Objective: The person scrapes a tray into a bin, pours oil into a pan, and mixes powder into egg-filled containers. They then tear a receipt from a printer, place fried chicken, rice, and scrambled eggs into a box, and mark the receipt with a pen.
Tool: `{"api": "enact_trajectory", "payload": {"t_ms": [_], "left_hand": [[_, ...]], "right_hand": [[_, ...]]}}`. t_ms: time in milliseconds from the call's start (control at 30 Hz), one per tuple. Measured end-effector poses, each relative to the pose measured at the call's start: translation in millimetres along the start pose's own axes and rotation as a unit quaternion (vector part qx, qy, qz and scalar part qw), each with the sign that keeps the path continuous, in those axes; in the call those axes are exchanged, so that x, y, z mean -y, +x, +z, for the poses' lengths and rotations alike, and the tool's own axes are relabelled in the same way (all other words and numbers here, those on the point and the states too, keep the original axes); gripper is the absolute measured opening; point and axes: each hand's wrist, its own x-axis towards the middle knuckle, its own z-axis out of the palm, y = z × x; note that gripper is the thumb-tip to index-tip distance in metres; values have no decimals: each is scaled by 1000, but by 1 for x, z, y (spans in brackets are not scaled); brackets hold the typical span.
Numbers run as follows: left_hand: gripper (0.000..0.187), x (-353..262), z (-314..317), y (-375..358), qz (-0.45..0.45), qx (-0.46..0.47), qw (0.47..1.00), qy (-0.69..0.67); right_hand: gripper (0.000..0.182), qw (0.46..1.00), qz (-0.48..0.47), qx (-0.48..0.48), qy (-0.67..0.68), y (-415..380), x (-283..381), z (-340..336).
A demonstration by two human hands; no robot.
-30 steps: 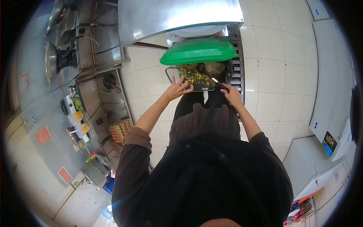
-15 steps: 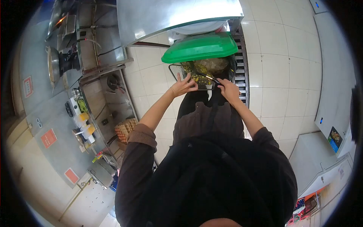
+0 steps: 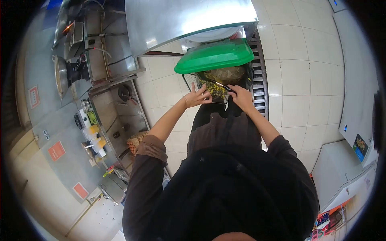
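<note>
A wire basket (image 3: 192,82) with yellow-green bits in it is tilted over a bin, and my left hand (image 3: 197,97) grips its near edge, with one finger raised. My right hand (image 3: 240,96) is closed round the black handle (image 3: 230,89) of a tool whose far end reaches into the basket among the bits. A green lid (image 3: 215,55) stands up behind the basket. Under the lid, a brownish bag (image 3: 227,75) and a dark liner show in the bin.
A steel table (image 3: 189,20) stands beyond the lid. Right of the bin runs a floor drain grate (image 3: 259,76). At the left is a counter (image 3: 48,132) with pans and containers, and egg trays (image 3: 136,141) on a shelf. White cabinets (image 3: 337,172) stand at the right.
The tool in my right hand has swung, its far end now further left and higher. The basket appears more tilted. The whole view has shifted slightly.
</note>
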Motion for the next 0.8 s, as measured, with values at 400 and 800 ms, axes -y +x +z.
{"api": "enact_trajectory", "payload": {"t_ms": [400, 800], "left_hand": [[28, 16, 2, -7, 13, -31, 999, -8], [35, 13, -8, -25, -71, 5, 997, -12]], "right_hand": [[31, 995, 99, 6, -21, 2, -3, 4], [32, 994, 84, 37, -53, -5, -7, -9]]}}
